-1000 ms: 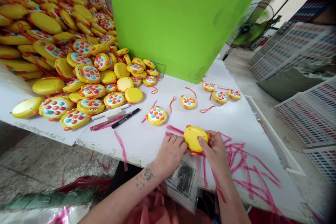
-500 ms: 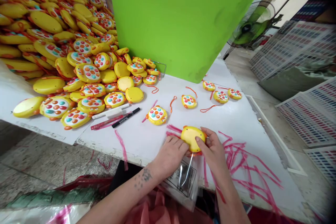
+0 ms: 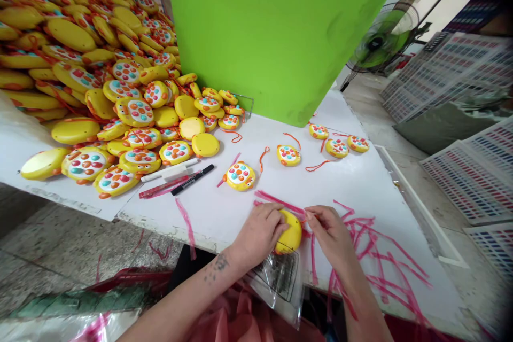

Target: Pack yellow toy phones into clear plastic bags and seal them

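Note:
A yellow toy is gripped by my left hand, its plain back facing up. To the right of it, my right hand pinches a thin orange cord at the toy's edge. Under the toy, at the table's front edge, lies a clear plastic bag with dark print. Pink plastic strips lie just behind my hands. Another toy, with coloured dots facing up, rests on the table behind my left hand.
A large heap of yellow toys fills the left. Behind stands a green panel. Markers lie at centre left. Several toys with cords are spread farther back. Loose pink strips cover the table's right side.
The held toy has turned and moved slightly down and left. My right hand has let go of its body and moved to the orange cord, while my left hand has taken hold of the toy's top.

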### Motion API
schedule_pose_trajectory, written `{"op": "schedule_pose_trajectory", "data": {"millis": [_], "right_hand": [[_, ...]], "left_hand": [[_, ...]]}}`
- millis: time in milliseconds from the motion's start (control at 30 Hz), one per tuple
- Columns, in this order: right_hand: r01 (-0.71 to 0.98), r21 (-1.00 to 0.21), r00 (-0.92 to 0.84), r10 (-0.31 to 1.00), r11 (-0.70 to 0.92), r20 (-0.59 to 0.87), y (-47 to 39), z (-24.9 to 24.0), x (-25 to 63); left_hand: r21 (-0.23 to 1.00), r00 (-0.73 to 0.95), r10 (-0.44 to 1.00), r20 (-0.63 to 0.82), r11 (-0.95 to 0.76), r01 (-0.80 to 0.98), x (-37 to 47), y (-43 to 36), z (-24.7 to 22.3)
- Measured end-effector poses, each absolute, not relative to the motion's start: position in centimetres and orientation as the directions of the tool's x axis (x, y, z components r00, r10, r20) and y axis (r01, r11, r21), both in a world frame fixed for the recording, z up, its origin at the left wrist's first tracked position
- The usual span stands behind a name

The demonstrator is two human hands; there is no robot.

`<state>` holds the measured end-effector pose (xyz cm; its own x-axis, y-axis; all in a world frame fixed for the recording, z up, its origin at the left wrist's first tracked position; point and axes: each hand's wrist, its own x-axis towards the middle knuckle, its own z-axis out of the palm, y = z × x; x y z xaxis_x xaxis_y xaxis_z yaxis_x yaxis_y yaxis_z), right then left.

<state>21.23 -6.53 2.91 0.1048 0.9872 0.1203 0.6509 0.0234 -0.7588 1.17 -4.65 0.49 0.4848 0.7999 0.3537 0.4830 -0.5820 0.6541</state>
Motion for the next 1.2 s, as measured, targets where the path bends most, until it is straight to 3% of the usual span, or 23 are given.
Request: {"op": "schedule_pose_trajectory", "data": {"millis": [67,200,367,433,600,800,1200], "right_hand": [[0.685,-0.723,0.173,0.984,-0.088,0.044,-7.1,2.7,21.5],[0.697,-0.708,0.074,0.993,-0.117,-0.092,-8.2,2.4,21.5],[0.815,-0.578,0.192,0.958,-0.034,0.213,-8.8,2.6,22.2],[0.831,-0.555,0.149,0.971,-0.02,0.188,-9.1,2.8,22.4],[0.755,-0.653,-0.031,0.993,-0.05,-0.112,-9.5,3.1,21.6],[0.655,-0.74,0.085,0.988,-0.153,-0.129,-8.8,2.2,20.5],[0.51,-0.844,0.208,0.976,-0.165,-0.066,-8.5,1.2,19.3]], "left_hand": [[0.674,0.486,0.808,0.332,-0.564,0.477,1.1,-4.6,0.5],[0.696,0.472,0.819,0.326,-0.545,0.467,1.1,-4.7,0.6],[0.702,0.469,0.822,0.323,-0.541,0.463,1.1,-4.7,0.6],[0.702,0.473,0.821,0.32,-0.541,0.463,1.0,-4.6,0.7],[0.713,0.466,0.829,0.308,-0.526,0.464,1.1,-4.6,0.9],[0.717,0.459,0.829,0.319,-0.528,0.455,1.0,-4.6,0.9],[0.775,0.483,0.818,0.313,-0.514,0.368,0.5,-4.3,1.6]]}}
